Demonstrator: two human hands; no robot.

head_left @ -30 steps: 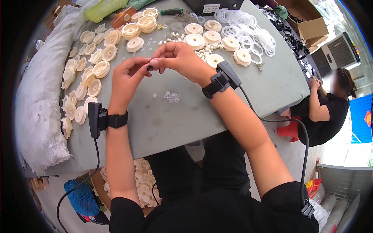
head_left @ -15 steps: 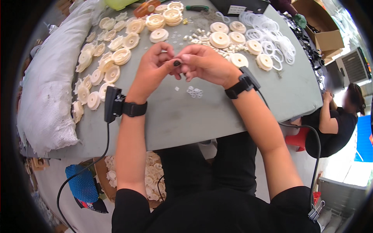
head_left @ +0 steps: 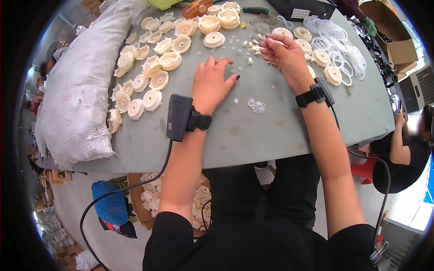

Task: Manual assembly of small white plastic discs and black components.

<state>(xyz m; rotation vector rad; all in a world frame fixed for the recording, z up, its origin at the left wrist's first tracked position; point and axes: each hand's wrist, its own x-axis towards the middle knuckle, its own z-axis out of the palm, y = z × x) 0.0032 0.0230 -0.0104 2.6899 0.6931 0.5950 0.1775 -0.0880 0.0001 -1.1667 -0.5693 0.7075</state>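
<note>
My left hand point(head_left: 212, 83) is over the grey table point(head_left: 203, 144) with fingers apart and thumb stretched out, holding nothing. Small translucent rings point(head_left: 232, 70) are scattered just beyond its fingertips. My right hand point(head_left: 289, 58) reaches over loose small cream plastic pieces point(head_left: 250, 60), its thumb and fingertips drawn together. Whatever may be between those fingertips is too small to make out. A little cluster of clear rings point(head_left: 256, 105) lies on the table between my wrists, with a tiny white square piece point(head_left: 236, 100) to its left.
Cream plastic wheels point(head_left: 170, 61) spread over the left side, some stacked. Large clear rings point(head_left: 337, 40) are heaped at the right. A white woven sack point(head_left: 77, 95) lines the left edge. A black box point(head_left: 312, 9) and green-handled tool point(head_left: 255, 10) are at the back. Another person point(head_left: 402, 151) sits at right.
My hands were together at the fingertips and have parted. The right moved out to the small cream pieces; the left opened and lowered toward the table. The whole view has shifted slightly.
</note>
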